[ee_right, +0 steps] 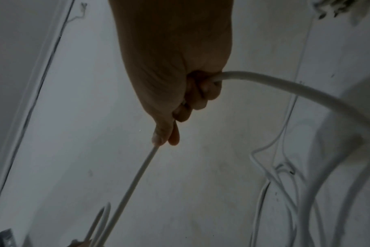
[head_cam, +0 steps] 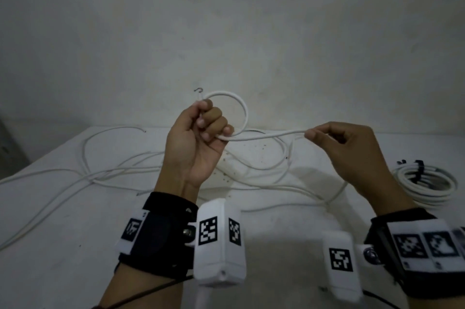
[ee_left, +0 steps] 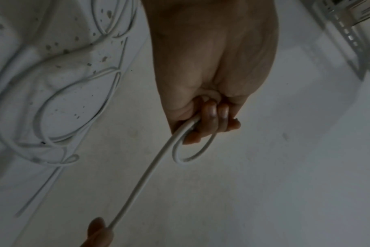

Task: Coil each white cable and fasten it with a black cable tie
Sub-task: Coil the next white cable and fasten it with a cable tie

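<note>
My left hand (head_cam: 206,122) is raised above the table, fingers curled round a white cable (head_cam: 266,135) that makes one small loop (head_cam: 241,110) above the fist. A bare wire end sticks up from the fist. From the fist the cable runs right to my right hand (head_cam: 317,134), which pinches it between thumb and forefinger. In the left wrist view the cable (ee_left: 150,168) leaves the left hand (ee_left: 209,120) beside the loop. In the right wrist view the right hand (ee_right: 169,138) pinches the cable (ee_right: 135,175), and the slack leaves the palm to the right.
Several loose white cables (head_cam: 105,170) lie tangled across the white table (head_cam: 63,246). A finished coil (head_cam: 425,183) bound with a black tie (head_cam: 417,170) rests at the right edge. A plain wall rises close behind the table.
</note>
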